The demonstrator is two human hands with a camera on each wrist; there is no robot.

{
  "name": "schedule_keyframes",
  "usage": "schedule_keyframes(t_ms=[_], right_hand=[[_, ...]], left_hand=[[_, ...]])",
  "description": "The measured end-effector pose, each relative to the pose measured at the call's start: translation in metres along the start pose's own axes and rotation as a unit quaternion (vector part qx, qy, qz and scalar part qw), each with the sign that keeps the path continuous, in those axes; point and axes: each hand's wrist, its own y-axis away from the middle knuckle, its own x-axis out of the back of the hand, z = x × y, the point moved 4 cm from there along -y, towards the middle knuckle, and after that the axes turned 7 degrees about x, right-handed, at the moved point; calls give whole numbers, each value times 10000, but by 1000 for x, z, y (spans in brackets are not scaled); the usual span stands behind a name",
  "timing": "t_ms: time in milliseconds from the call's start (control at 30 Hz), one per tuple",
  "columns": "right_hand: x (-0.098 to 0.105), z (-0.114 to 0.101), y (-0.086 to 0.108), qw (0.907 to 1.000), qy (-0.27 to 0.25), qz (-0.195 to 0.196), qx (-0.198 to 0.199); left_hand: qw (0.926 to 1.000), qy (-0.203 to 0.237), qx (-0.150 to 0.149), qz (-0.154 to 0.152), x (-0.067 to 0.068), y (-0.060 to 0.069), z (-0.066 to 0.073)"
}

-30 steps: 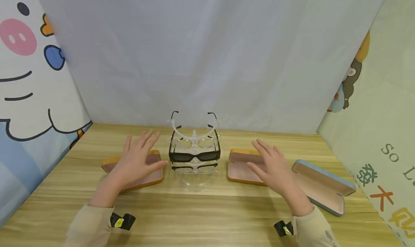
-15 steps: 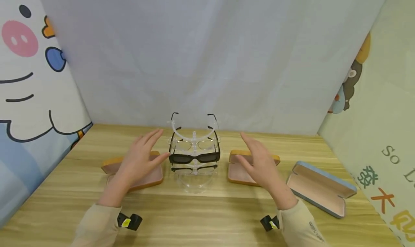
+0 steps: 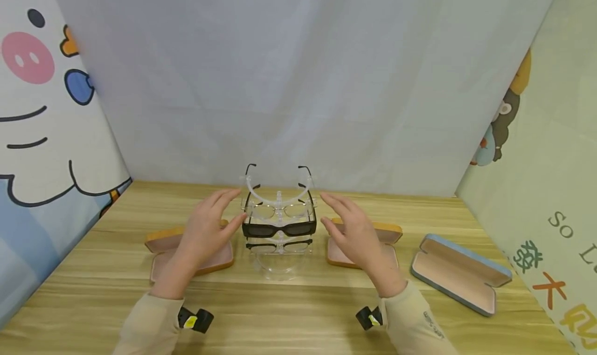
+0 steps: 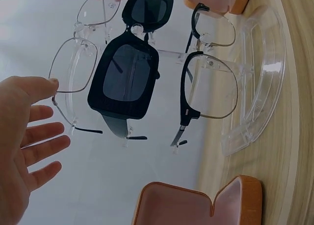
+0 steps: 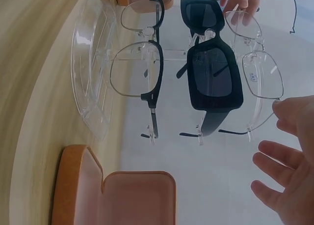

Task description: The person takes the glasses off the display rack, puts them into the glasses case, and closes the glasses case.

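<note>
A clear display stand [image 3: 280, 273] holds eyeglasses one above another. Thin metal-framed glasses [image 4: 73, 91] sit uppermost, black sunglasses [image 3: 299, 228] below them, and glasses with a black upper rim [image 4: 185, 99] lowest. My left hand [image 3: 205, 233] is beside the stand's left, its thumb tip overlapping the metal glasses' outer edge in the left wrist view; contact cannot be told. On the other side, my right hand [image 3: 354, 236] is raised with thumb and fingers apart, its thumb near the same glasses' hinge in the right wrist view. Neither hand grips anything.
An open orange glasses case [image 3: 219, 260] lies left of the stand, partly behind my left arm. Another open orange case [image 3: 337, 254] lies right of it. Farther right is an open blue case [image 3: 454, 277]. A pale curtain [image 3: 289, 85] hangs behind the wooden table [image 3: 280, 313].
Both hands have moved inward toward the stand, the right hand farther than the left. The gap between thumb and fingers has narrowed. Glasses and cases stay put.
</note>
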Motion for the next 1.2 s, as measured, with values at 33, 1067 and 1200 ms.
schedule_keyframes(t_ms=[33,1067,1200], right_hand=[[-1,-1,-1,10000,-9,48,10],[-7,-10,-18,9968,-170,769,106],[0,-11,-18,9966,-234,784,4]], left_hand=[[10000,18,1,12,0,0,1],[9986,110,-226,475,0,-8,16],[9980,93,-293,551,2,-10,21]])
